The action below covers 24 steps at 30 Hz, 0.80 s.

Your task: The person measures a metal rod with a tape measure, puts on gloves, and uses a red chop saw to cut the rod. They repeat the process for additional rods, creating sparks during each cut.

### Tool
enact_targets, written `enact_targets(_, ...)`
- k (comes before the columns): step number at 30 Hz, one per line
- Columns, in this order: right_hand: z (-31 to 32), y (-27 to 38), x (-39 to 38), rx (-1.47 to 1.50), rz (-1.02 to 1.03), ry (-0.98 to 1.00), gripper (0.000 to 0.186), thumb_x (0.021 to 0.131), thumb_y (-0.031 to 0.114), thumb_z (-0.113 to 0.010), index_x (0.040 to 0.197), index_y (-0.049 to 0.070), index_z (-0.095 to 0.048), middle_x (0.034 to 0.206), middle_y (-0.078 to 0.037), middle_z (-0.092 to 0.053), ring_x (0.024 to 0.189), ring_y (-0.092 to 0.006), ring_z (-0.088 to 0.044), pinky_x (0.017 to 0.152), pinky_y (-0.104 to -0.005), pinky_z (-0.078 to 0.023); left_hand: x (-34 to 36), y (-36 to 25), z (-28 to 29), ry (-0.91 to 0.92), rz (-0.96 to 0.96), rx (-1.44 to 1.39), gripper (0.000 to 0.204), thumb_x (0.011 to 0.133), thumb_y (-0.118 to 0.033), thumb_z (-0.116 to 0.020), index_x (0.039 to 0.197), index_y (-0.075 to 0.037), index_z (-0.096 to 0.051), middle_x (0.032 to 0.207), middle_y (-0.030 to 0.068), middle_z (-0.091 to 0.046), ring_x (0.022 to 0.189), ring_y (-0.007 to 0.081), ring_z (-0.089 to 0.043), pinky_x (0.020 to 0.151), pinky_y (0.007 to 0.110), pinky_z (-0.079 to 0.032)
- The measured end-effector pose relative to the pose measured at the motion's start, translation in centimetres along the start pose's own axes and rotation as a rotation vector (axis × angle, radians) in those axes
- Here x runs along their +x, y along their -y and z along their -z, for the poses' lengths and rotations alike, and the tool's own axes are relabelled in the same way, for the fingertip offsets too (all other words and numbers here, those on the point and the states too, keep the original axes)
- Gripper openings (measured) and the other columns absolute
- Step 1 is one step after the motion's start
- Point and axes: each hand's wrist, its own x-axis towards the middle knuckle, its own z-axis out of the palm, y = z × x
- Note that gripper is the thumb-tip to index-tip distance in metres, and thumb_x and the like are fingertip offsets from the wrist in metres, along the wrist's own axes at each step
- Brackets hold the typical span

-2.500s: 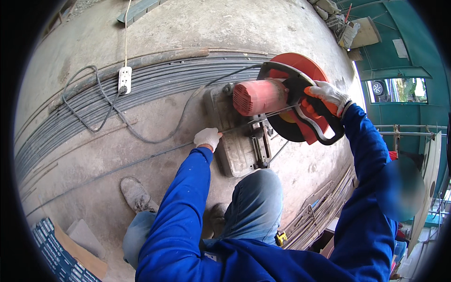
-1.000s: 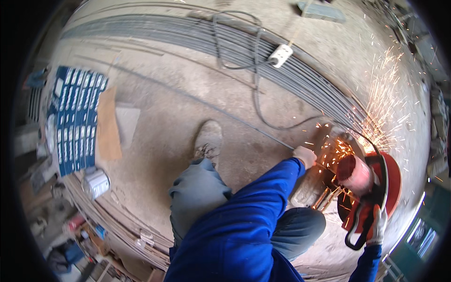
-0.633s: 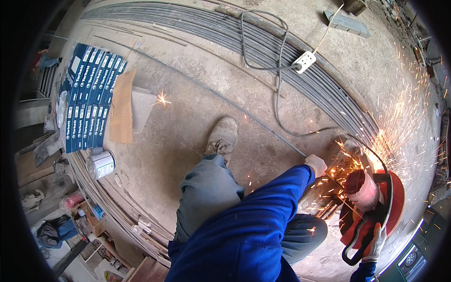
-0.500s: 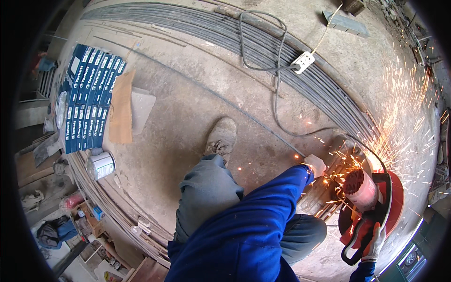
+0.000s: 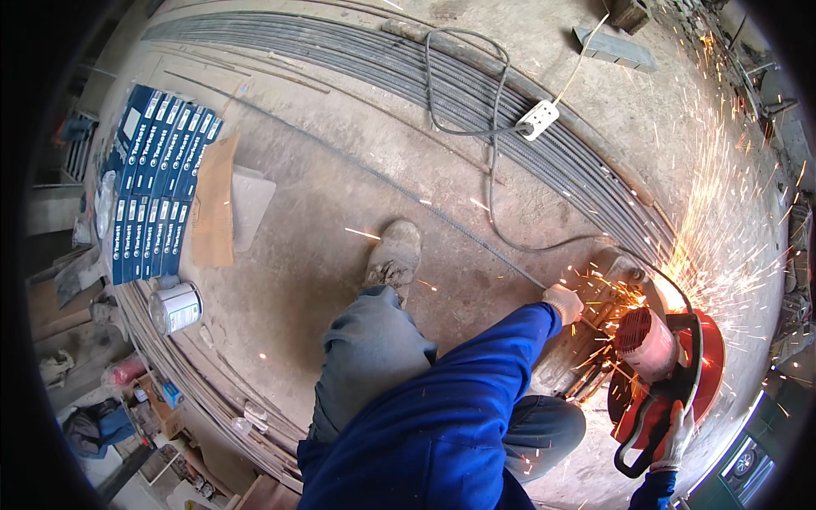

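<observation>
My left hand (image 5: 563,304), in a light glove, is closed around a long ribbed steel rod (image 5: 476,239) just left of the saw. The rod stretches from the far left of the floor across to the saw. My right hand (image 5: 677,435), gloved too, grips the black handle (image 5: 633,459) of a red cut-off saw (image 5: 650,344). The cutting point is hidden by sparks and the saw body. Bright orange sparks (image 5: 697,234) spray up and to the right, and some scatter over my left hand.
A bundle of ribbed rods (image 5: 365,72) lies across the far floor. A black cable (image 5: 493,187) runs from a white socket block (image 5: 539,120) to the saw. Blue boxes (image 5: 153,183), cardboard (image 5: 214,204) and a tin can (image 5: 176,308) stand at left. My boot (image 5: 395,253) is mid-floor.
The view has shifted slightly. Sparks still spray, reaching farther up at the right. Both hands keep their grips, on the rod and the saw handle.
</observation>
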Motion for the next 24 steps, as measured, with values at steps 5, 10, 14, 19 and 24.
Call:
enact_targets(5,-0.6,0.7,-0.3,-0.067,0.062,-0.028,0.023,0.102,0.031,-0.058,0.113,0.011,-0.059,0.074,0.006,-0.053,0.051,-0.004,-0.048,0.044,-0.021,-0.037,-0.2,-0.1,0.8,0.083,0.005,-0.024,0.034,0.092,-0.045,-0.061,0.104,-0.017,-0.076,0.097,0.009,-0.076,0.093,0.0311,-0.074,0.075,0.048,-0.057)
enact_targets(10,-1.2,2.3,-1.1,-0.011,-0.063,-0.012,0.021,0.101,0.032,-0.059,0.11,0.013,-0.058,0.074,0.004,-0.057,0.051,-0.006,-0.054,0.044,-0.0212,-0.043,-0.3,0.0,0.6,0.063,-0.024,-0.028,0.034,0.094,-0.046,-0.061,0.105,-0.017,-0.076,0.098,0.0093,-0.076,0.094,0.0318,-0.074,0.076,0.048,-0.057)
enact_targets(14,-1.2,2.2,-1.1,0.021,-0.087,-0.002,0.022,0.101,0.031,-0.059,0.112,0.012,-0.058,0.076,0.003,-0.059,0.055,-0.0066,-0.056,0.047,-0.0207,-0.045,-0.2,-0.1,0.6,0.089,0.014,0.002,0.034,0.093,-0.045,-0.062,0.105,-0.017,-0.076,0.099,0.0094,-0.076,0.095,0.032,-0.073,0.079,0.048,-0.057)
enact_targets(19,0.0,0.6,-0.2,-0.075,-0.013,0.051,0.027,0.102,0.029,-0.058,0.118,0.007,-0.058,0.085,0.004,-0.059,0.068,-0.0039,-0.054,0.056,-0.02,-0.042,-0.3,-0.2,0.8,0.058,-0.014,0.009,0.033,0.094,-0.046,-0.062,0.103,-0.018,-0.077,0.097,0.0086,-0.076,0.092,0.031,-0.074,0.074,0.047,-0.058)
enact_targets(24,0.5,-0.8,-0.1,0.006,0.098,0.057,0.026,0.102,0.025,-0.057,0.119,0.005,-0.059,0.092,0.003,-0.059,0.073,-0.0039,-0.051,0.061,-0.0215,-0.041,0.0,0.1,0.1,0.039,-0.016,-0.039,0.033,0.093,-0.045,-0.062,0.103,-0.017,-0.077,0.095,0.009,-0.076,0.089,0.0309,-0.074,0.072,0.048,-0.058)
